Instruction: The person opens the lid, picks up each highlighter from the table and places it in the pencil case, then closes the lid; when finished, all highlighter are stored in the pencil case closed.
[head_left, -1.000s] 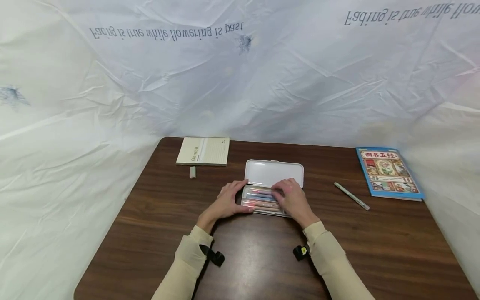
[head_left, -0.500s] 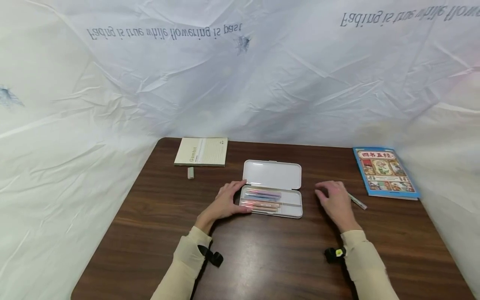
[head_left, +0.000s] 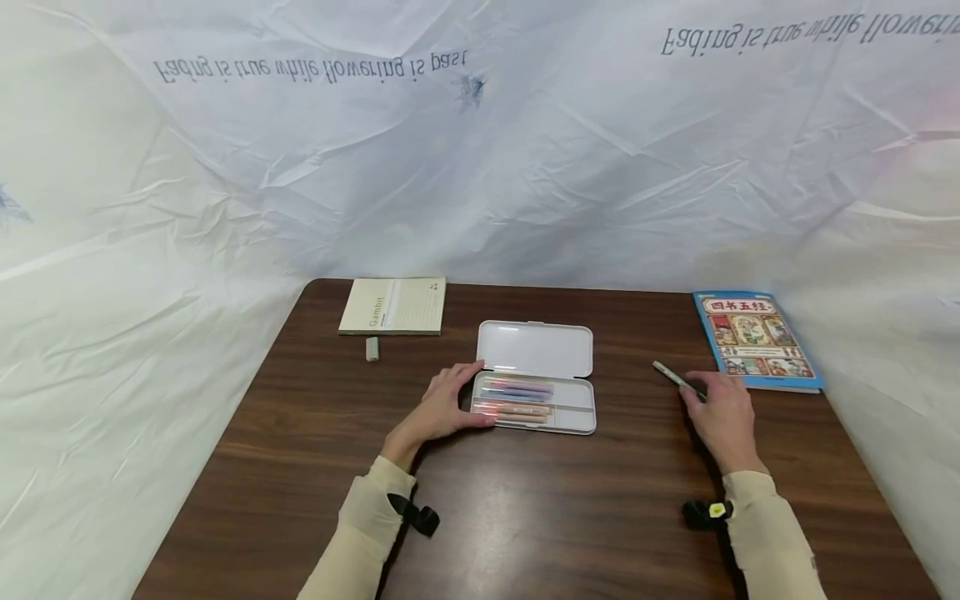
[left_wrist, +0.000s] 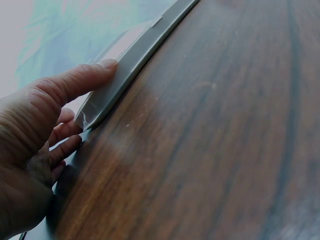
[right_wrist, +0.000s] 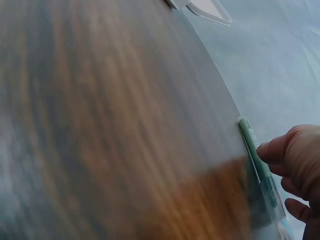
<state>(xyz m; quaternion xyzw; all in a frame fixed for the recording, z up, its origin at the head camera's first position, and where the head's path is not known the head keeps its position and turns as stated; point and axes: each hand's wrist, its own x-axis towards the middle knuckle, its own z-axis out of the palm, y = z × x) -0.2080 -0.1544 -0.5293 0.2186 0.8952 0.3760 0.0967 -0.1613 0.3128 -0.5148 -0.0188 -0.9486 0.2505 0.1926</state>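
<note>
An open white pencil case lies mid-table with its lid folded back. Several slim pens, pinkish, bluish and peach, lie in the left part of its two long compartments. My left hand holds the case's left end, fingers at the back corner and thumb on the front rim. To the right, my right hand pinches a slim green pen between thumb and fingers. The pen's far end sticks out to the left; the hand hides the rest in the head view.
A cream notepad lies at the back left, with a small pale eraser-like block in front of it. A blue-bordered book sits just behind my right hand. White printed cloth hangs behind the dark wooden table.
My right hand has left the pencil case, moved right and taken hold of the green pen. The left hand has kept its grip on the case. The head view has shifted slightly.
</note>
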